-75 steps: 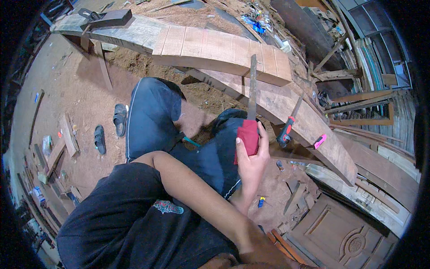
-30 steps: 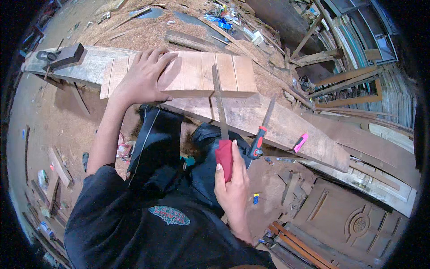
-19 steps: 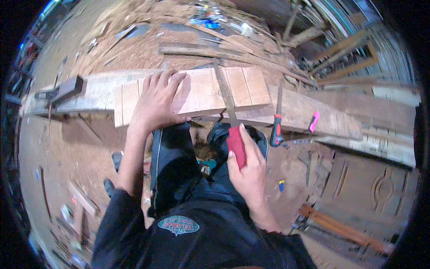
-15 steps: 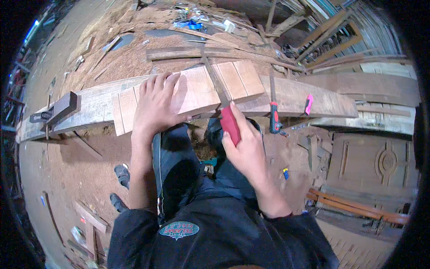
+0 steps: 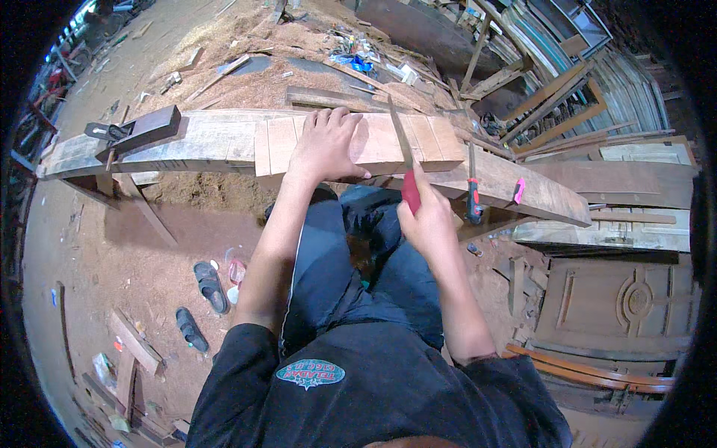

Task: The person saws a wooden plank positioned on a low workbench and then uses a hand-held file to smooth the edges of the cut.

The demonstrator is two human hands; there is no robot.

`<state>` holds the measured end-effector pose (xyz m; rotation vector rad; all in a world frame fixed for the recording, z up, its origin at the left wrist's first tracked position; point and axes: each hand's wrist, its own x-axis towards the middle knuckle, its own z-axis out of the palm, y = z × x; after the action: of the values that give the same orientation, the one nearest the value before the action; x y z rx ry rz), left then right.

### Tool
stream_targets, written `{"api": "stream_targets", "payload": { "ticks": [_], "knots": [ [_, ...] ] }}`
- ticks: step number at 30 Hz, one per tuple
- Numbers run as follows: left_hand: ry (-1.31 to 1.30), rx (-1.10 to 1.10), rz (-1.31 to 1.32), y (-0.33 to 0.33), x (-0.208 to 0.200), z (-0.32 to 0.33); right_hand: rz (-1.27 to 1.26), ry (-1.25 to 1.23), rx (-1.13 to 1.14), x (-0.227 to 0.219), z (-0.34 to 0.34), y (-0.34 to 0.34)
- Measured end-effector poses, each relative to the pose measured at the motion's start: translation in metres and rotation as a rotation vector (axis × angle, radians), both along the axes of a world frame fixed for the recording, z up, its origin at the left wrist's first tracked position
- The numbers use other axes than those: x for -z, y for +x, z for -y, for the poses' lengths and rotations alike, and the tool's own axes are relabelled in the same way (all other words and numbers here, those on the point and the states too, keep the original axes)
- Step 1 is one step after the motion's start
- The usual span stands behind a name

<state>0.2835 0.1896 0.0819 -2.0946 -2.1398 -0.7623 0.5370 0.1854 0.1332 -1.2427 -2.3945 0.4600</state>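
Observation:
A pale wooden block (image 5: 383,149), scored with several crosswise lines, lies along a long timber beam (image 5: 216,142). My left hand (image 5: 328,142) bears down on the block's left part, fingers over its far side and thumb by the near edge. My right hand (image 5: 429,216) is closed around the red handle of a handsaw (image 5: 411,190). The saw's narrow blade crosses the block at one of the lines, its tip beyond the far edge. How deep the blade sits is hard to make out.
A hand plane (image 5: 153,128) rests on the beam's left end. Right of the block are a red-and-black-handled tool (image 5: 473,201) and a pink object (image 5: 519,191). Sandals (image 5: 211,287) and wood offcuts (image 5: 137,341) lie on the ground; a carved panel (image 5: 635,299) is at right.
The whole view has shifted, so the beam and block appear farther right. The saw stands at a steeper angle across the block. My left hand keeps its place on the wood.

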Motion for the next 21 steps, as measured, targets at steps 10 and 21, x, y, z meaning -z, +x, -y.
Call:
{"api": "stream_targets", "payload": {
  "ticks": [10,21],
  "knots": [
    [-0.037,-0.010,0.001,-0.007,0.001,0.002,0.006,-0.046,-0.099,0.006,0.006,0.024],
    [-0.021,-0.005,0.073,0.001,-0.008,0.002,-0.023,-0.049,-0.040,0.004,-0.033,-0.008]
  ]
}}
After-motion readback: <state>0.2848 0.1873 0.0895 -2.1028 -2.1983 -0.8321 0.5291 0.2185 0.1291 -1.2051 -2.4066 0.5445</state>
